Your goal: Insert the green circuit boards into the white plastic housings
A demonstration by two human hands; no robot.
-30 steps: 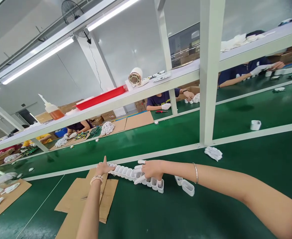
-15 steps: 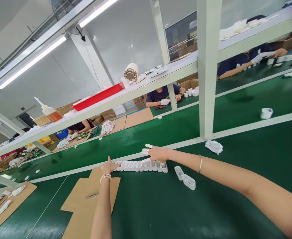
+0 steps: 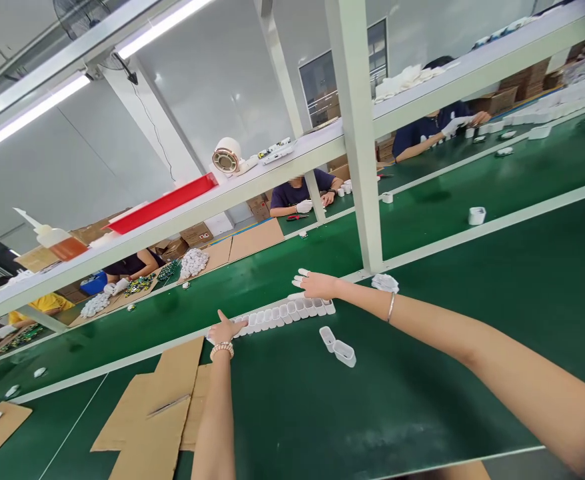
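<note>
A row of small white open-topped plastic cups (image 3: 272, 317) stands side by side along the pale rail of the green table. My left hand (image 3: 224, 329) is at the row's left end, with its thumb stretched over the end cups and a finger pointing up. At the right end, my right hand (image 3: 318, 285) reaches over the row, fingers spread, with white covers on several fingertips. It partly hides the cups beneath, so contact there is unclear. Two more white cups, a nearer one (image 3: 344, 353) and a smaller-looking one (image 3: 327, 338), lie touching each other apart from the row.
Flattened cardboard (image 3: 147, 407) with a thin metal tool (image 3: 168, 405) lies left. A crumpled white glove (image 3: 385, 283) rests by the shelf post (image 3: 355, 133). Beyond the rail, a green belt (image 3: 252, 277) carries scattered white parts. Co-workers sit across it.
The view has turned to the right. The row's right end has swung closer to the rail, with my right hand moving along with it. My left hand stays at the left end.
</note>
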